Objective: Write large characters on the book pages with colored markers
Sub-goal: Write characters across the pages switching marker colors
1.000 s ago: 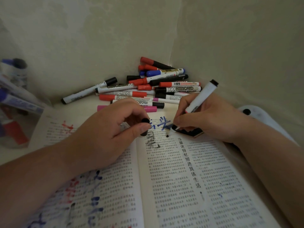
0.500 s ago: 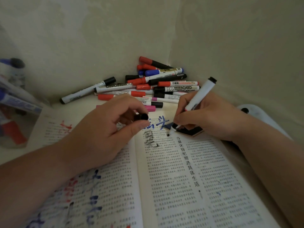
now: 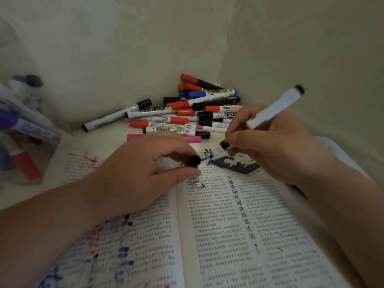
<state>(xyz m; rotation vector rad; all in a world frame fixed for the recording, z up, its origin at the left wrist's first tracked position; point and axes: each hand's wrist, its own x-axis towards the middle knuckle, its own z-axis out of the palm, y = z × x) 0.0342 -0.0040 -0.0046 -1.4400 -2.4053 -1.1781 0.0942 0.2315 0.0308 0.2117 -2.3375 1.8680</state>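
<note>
Head view, change: the marker (image 3: pixel 276 107) had swung up since half a second earlier, its tip now beside the blue character (image 3: pixel 207 155) and its barrel blurred.
Right hand (image 3: pixel 276 150): fingers curled round the marker's smooth white barrel.
Left hand (image 3: pixel 141 173): thumb and fingers pinched a small black round cap (image 3: pixel 194 161) above the book's fold.
Book (image 3: pixel 228 225): lay open, with thin matte pages of dense print and smeared red and blue strokes on the left.
Pile of markers (image 3: pixel 187 113): round plastic barrels with red, black, blue and pink caps, heaped in the corner.
</note>
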